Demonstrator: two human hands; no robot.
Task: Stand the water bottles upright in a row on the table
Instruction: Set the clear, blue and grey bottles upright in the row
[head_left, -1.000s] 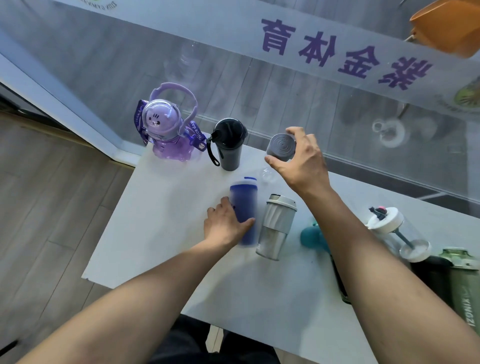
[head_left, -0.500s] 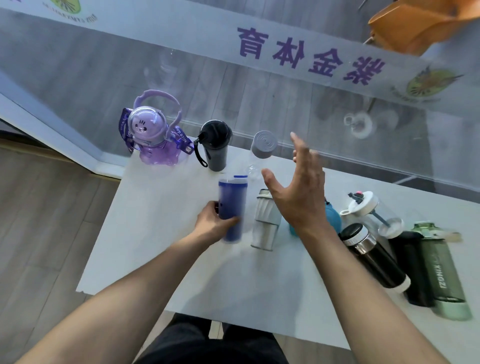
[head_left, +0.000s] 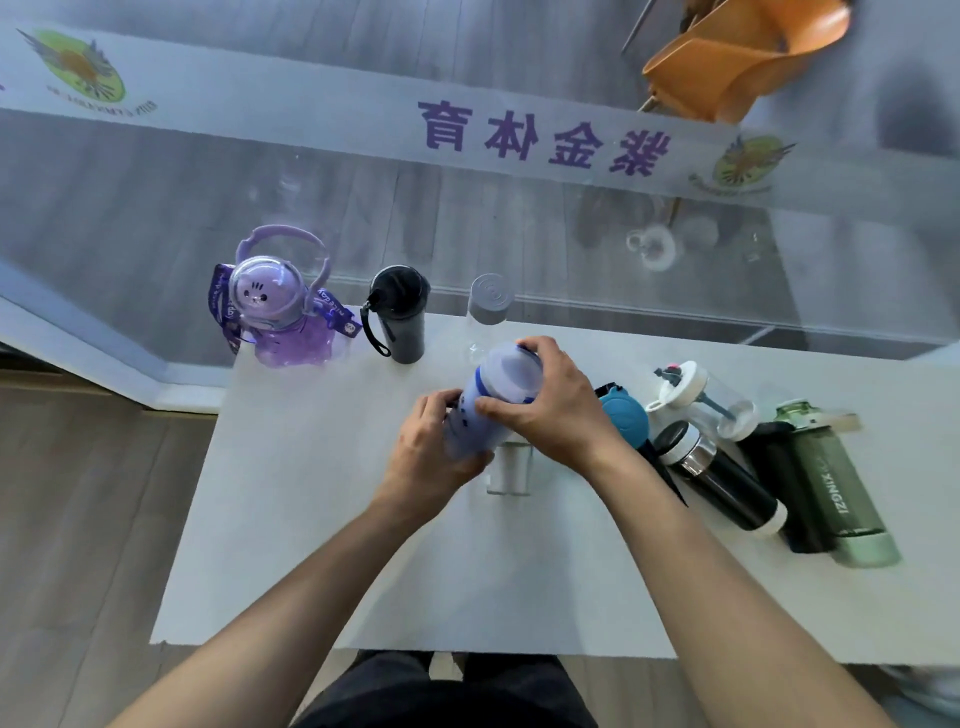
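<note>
Both hands (head_left: 540, 410) gripping blue bottle (head_left: 493, 400), tilted above table (head_left: 291, 519)

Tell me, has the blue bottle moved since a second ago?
Yes. The blue bottle has been lifted off the table and now covers the top of the silver cup it stood beside, held in both hands.

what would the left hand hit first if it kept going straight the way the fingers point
Probably nothing new: the left hand already wraps the blue bottle, fingers pointing up-right into it. Beyond that lies the right hand, though depth is hard to judge.
</note>
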